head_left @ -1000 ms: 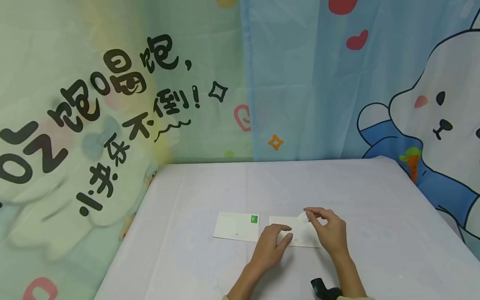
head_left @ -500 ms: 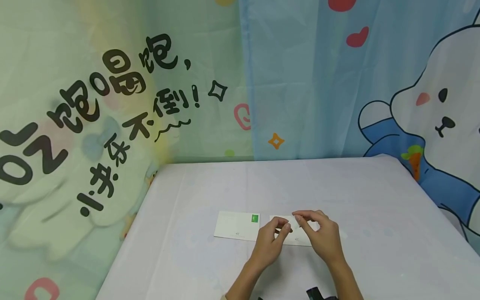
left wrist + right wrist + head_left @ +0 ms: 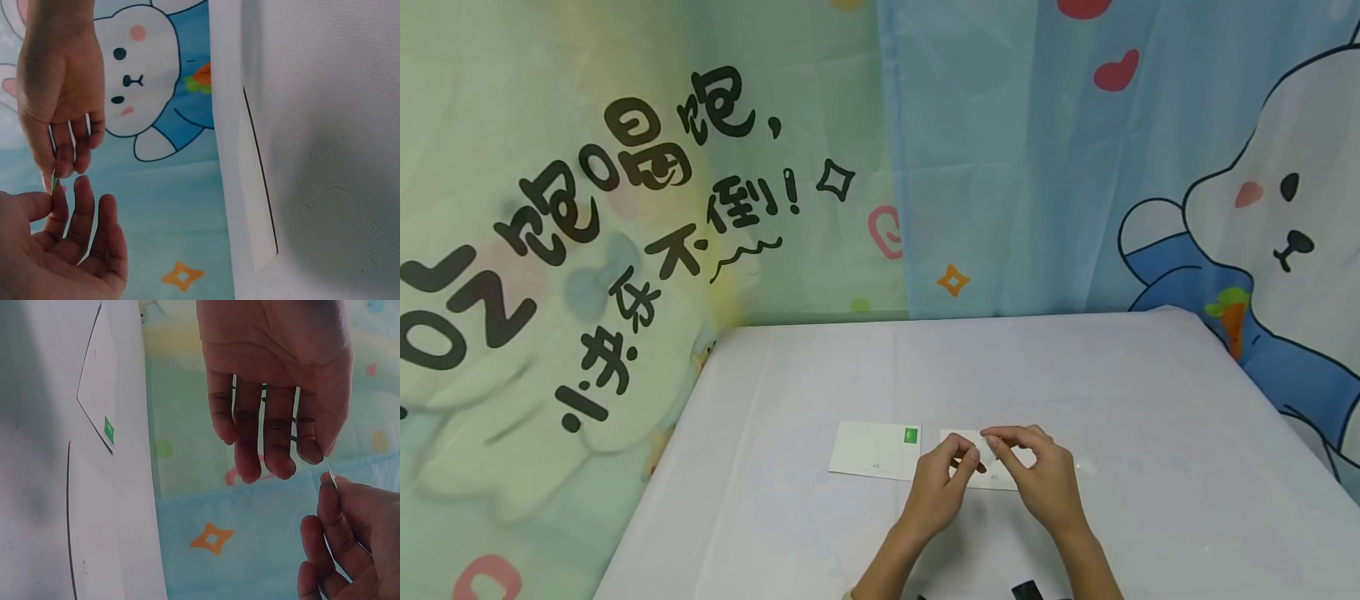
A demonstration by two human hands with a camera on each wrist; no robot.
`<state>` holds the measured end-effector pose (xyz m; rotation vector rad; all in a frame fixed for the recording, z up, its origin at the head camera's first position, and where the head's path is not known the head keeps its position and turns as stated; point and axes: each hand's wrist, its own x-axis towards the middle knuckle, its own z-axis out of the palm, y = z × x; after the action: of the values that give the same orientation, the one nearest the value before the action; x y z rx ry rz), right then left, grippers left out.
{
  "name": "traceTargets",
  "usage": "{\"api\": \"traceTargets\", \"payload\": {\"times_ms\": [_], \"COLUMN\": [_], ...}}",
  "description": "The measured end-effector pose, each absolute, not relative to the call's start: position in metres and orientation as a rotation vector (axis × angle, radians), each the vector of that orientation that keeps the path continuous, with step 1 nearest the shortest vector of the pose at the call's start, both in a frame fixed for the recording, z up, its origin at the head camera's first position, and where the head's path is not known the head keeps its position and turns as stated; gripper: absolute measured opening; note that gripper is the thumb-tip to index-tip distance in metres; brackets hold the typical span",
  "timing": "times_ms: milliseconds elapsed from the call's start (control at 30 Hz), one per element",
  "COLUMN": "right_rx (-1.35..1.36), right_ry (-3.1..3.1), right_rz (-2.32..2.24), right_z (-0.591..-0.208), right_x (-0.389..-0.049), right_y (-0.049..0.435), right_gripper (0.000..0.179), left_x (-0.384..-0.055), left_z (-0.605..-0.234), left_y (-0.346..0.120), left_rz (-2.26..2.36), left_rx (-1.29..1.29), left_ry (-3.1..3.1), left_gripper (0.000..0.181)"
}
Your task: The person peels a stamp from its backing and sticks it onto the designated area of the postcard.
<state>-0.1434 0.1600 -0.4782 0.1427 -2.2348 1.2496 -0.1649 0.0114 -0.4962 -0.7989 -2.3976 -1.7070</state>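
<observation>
Between the fingertips of both hands is a small, thin stamp (image 3: 55, 184), seen nearly edge-on with green on one side. My left hand (image 3: 938, 486) pinches it with thumb and index finger, the other fingers loosely bent. From the other side, my right hand (image 3: 1047, 479) pinches it too; whitish backing shows at its fingertips in the head view. Both hands are raised above a white card (image 3: 999, 479), which they partly cover. To the left lies a second white card (image 3: 874, 451) with a green stamp (image 3: 912, 435) at its upper right corner.
A white-covered table (image 3: 820, 383) bears both cards side by side. Behind it hangs a printed curtain (image 3: 1000, 167) with a cartoon bear and lettering. A black object (image 3: 1027, 591) shows at the lower edge near the right forearm.
My right hand has come left and slightly down to meet the left hand, bringing the stamp over the right card. The left fingers have closed on it. Little moves in the last half second.
</observation>
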Motion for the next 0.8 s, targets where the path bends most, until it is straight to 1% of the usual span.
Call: {"api": "traceTargets", "payload": {"times_ms": [500, 800], "right_rx": [0.074, 0.073], "right_ry": [-2.297, -2.311], "right_rz": [1.218, 1.207], "right_z": [-0.4735, -0.4745], "right_x": [-0.1409, -0.1407], "right_y": [0.1581, 0.1605], "right_gripper": [0.011, 0.009], "left_x": [-0.1634, -0.1648], "left_z": [-0.4950, -0.4951], "left_y": [0.0090, 0.0079], "left_rz": [-1.690, -1.677], "left_rx": [-0.800, -0.798], "left_ry": [-2.332, -2.296], "left_gripper": [0.020, 0.019]}}
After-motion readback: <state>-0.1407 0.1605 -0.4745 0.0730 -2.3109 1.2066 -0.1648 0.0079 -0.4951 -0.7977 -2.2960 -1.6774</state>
